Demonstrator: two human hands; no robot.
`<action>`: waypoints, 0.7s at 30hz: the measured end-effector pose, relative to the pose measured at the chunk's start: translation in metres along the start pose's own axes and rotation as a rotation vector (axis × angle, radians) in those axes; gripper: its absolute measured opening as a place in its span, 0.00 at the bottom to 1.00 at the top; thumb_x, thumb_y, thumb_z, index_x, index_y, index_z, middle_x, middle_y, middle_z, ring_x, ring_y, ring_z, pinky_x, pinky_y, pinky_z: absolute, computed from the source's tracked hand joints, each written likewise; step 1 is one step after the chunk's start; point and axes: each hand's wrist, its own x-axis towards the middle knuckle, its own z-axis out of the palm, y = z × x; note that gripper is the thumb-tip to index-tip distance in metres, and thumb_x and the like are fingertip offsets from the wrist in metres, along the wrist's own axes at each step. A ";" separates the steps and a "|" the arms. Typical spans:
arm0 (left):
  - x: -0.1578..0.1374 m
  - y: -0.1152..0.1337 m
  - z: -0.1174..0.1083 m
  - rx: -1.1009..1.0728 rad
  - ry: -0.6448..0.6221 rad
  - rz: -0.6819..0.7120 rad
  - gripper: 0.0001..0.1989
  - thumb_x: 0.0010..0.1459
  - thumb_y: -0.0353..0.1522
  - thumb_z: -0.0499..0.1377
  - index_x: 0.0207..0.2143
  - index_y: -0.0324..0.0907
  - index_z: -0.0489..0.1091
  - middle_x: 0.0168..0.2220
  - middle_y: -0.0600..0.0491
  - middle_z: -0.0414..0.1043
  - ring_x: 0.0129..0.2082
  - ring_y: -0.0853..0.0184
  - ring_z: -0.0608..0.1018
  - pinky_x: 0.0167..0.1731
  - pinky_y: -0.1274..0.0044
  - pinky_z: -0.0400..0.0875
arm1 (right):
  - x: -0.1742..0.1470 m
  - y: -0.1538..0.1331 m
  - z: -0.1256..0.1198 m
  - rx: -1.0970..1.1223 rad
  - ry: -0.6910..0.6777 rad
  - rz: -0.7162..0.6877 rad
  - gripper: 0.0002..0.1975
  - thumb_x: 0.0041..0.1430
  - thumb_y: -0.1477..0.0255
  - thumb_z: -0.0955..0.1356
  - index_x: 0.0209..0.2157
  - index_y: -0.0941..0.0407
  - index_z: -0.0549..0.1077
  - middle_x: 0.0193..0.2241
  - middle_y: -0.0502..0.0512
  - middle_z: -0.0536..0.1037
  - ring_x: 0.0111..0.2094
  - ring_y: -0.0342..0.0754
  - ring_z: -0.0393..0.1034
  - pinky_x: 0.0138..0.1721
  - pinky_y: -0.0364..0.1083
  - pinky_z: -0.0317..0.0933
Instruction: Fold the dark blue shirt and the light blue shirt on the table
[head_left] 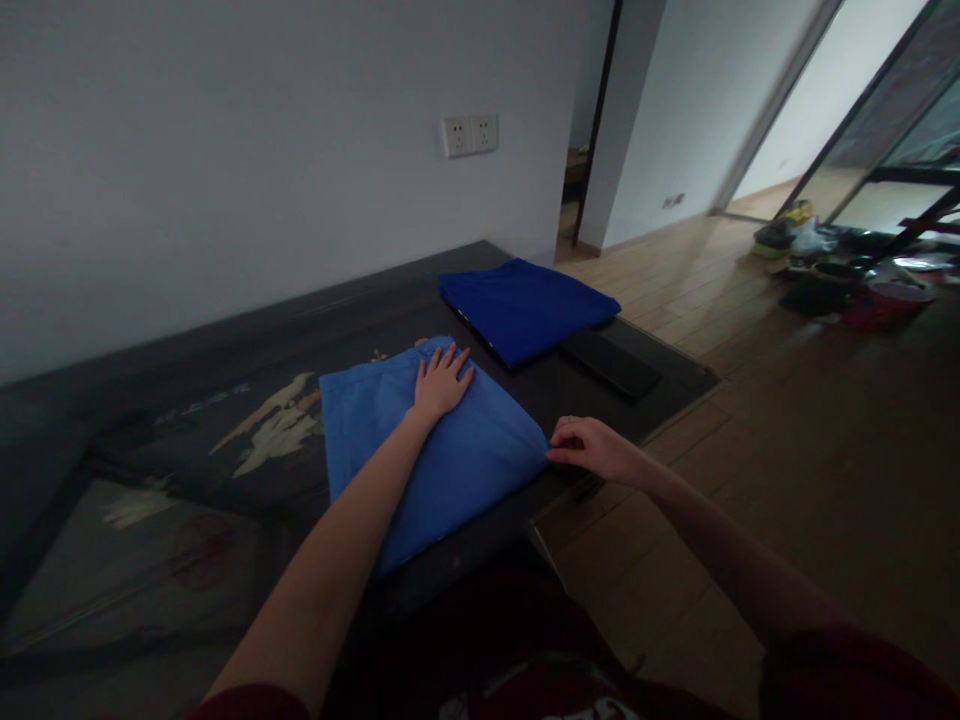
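A light blue folded cloth (480, 450) lies on the dark table (285, 325) in front of me. My left hand (442, 382) rests flat on its far part, fingers spread. At the cloth's right corner, my right hand (592, 447) pinches the fabric between thumb and fingers. A ring shows on one finger of that hand. Beyond the light blue cloth sits a darker blue folded cloth (529, 305), not touched by either hand. Whether the light blue cloth is a garment cannot be told.
A flat black object (611, 364) lies beside the dark blue cloth near the table's right edge. The white wall with a double socket (470, 134) runs behind the table. Several bags and basins (847, 265) stand on the wooden floor at the far right.
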 end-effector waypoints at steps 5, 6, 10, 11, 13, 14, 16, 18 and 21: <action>-0.002 0.004 -0.018 -0.104 0.216 0.050 0.22 0.64 0.35 0.46 0.59 0.42 0.60 0.59 0.48 0.64 0.59 0.61 0.65 0.60 0.66 0.56 | -0.004 -0.002 -0.001 0.130 0.074 0.067 0.14 0.51 0.59 0.71 0.34 0.56 0.75 0.27 0.51 0.74 0.28 0.46 0.67 0.30 0.45 0.60; -0.003 0.007 -0.023 -0.113 0.204 0.079 0.21 0.64 0.34 0.46 0.57 0.41 0.62 0.56 0.48 0.67 0.57 0.62 0.68 0.59 0.68 0.59 | -0.005 -0.003 -0.002 0.149 0.110 0.084 0.15 0.52 0.60 0.70 0.36 0.56 0.74 0.27 0.51 0.74 0.27 0.45 0.67 0.29 0.45 0.61; -0.011 0.022 -0.035 -0.066 -0.049 0.196 0.19 0.63 0.38 0.49 0.52 0.41 0.67 0.52 0.47 0.71 0.54 0.59 0.71 0.55 0.69 0.64 | -0.010 -0.006 -0.002 0.054 0.230 0.083 0.12 0.57 0.60 0.67 0.31 0.55 0.75 0.28 0.53 0.75 0.30 0.46 0.67 0.31 0.45 0.60; -0.014 0.027 -0.036 -0.043 -0.110 0.213 0.20 0.63 0.41 0.50 0.53 0.42 0.67 0.54 0.46 0.69 0.55 0.57 0.70 0.55 0.68 0.63 | -0.010 -0.007 0.000 0.028 0.231 0.065 0.13 0.57 0.60 0.66 0.30 0.55 0.75 0.29 0.54 0.76 0.31 0.47 0.68 0.32 0.46 0.60; -0.022 0.037 -0.034 -0.009 -0.208 0.216 0.26 0.61 0.47 0.50 0.57 0.44 0.64 0.59 0.44 0.64 0.59 0.51 0.64 0.56 0.62 0.61 | -0.009 -0.010 0.004 0.017 0.209 0.033 0.13 0.57 0.60 0.67 0.30 0.55 0.75 0.30 0.54 0.76 0.31 0.47 0.67 0.33 0.46 0.59; -0.026 0.042 -0.033 0.000 -0.249 0.201 0.29 0.60 0.50 0.49 0.59 0.45 0.61 0.61 0.43 0.60 0.61 0.48 0.61 0.56 0.58 0.59 | -0.008 -0.011 0.007 0.028 0.197 0.025 0.14 0.56 0.59 0.67 0.31 0.55 0.75 0.30 0.54 0.75 0.30 0.46 0.67 0.32 0.46 0.59; -0.032 0.049 -0.027 0.008 -0.300 0.164 0.33 0.59 0.54 0.47 0.62 0.48 0.57 0.65 0.42 0.52 0.64 0.44 0.54 0.57 0.52 0.54 | -0.006 -0.011 0.012 0.049 0.191 0.021 0.15 0.53 0.57 0.69 0.31 0.55 0.74 0.29 0.53 0.73 0.29 0.46 0.66 0.31 0.45 0.59; -0.037 0.054 -0.022 0.012 -0.300 0.142 0.34 0.60 0.54 0.45 0.63 0.50 0.54 0.67 0.43 0.46 0.65 0.44 0.49 0.59 0.50 0.47 | -0.005 -0.009 0.016 0.049 0.194 0.022 0.16 0.51 0.56 0.71 0.31 0.56 0.74 0.28 0.52 0.72 0.29 0.45 0.65 0.30 0.45 0.59; -0.040 0.056 -0.015 0.025 -0.261 0.133 0.33 0.60 0.54 0.43 0.64 0.51 0.51 0.68 0.46 0.41 0.66 0.47 0.45 0.61 0.53 0.42 | -0.005 -0.005 0.018 0.020 0.165 0.009 0.16 0.52 0.56 0.70 0.29 0.56 0.73 0.28 0.52 0.71 0.30 0.45 0.65 0.32 0.45 0.59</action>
